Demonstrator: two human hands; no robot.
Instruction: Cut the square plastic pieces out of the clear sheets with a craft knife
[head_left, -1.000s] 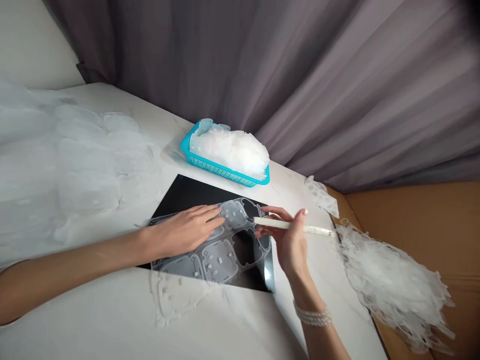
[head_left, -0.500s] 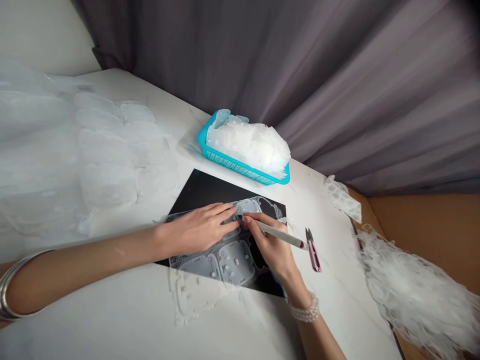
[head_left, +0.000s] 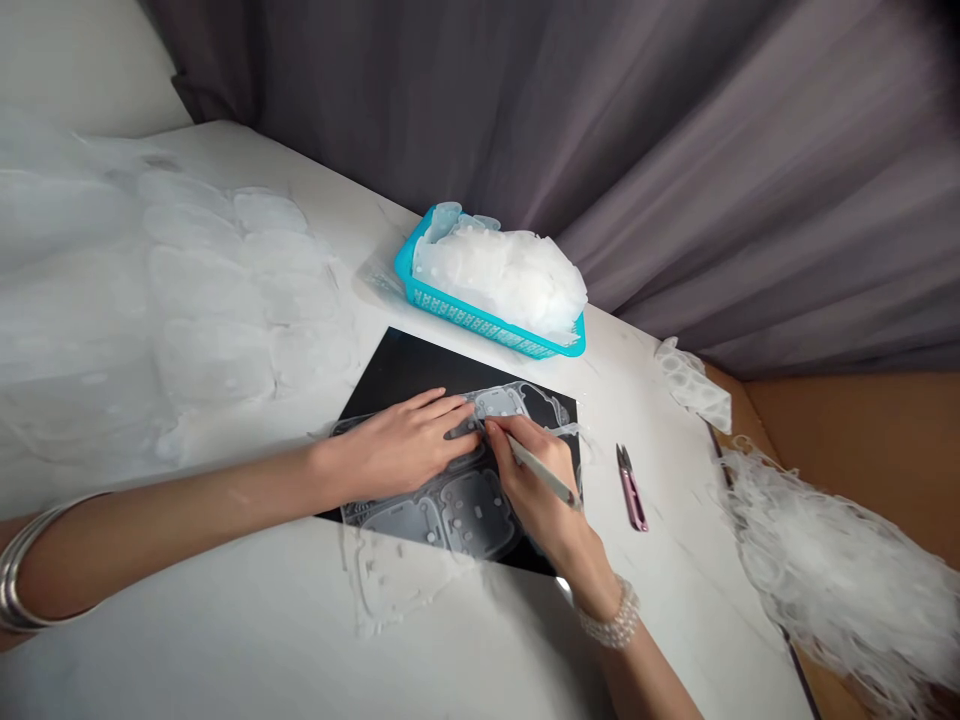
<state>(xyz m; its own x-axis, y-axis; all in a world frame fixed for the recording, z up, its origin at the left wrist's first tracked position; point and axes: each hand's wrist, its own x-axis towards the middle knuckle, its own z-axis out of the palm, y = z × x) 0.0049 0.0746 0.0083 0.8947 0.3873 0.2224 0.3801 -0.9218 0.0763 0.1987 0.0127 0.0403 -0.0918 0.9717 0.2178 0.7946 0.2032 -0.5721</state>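
Observation:
My left hand (head_left: 409, 445) lies flat, fingers spread, on a clear moulded plastic sheet (head_left: 405, 530). My right hand (head_left: 536, 480) grips a slim, pale-handled tool (head_left: 544, 470) like a pen; it looks like a craft knife, but its tip is hard to make out. The tip end is close to my left fingertips, over the sheet. Rounded panels with small raised studs show in the sheet, and an open cut-out is at its upper right. Beneath it lies a black mat (head_left: 420, 370); the sheet's lower corner overhangs onto the white table.
A blue basket (head_left: 472, 320) heaped with translucent pieces stands behind the mat. Pink-handled thread snips (head_left: 632, 490) lie at right. Layered clear sheets (head_left: 217, 290) cover the left side. Stringy plastic scraps (head_left: 832, 570) pile up by a cardboard box (head_left: 862, 430). A grey curtain (head_left: 450, 100) hangs behind.
The tool's handle has swung downward and back against my right hand, now more upright. My left hand stays nearly in place. The view has shifted slightly.

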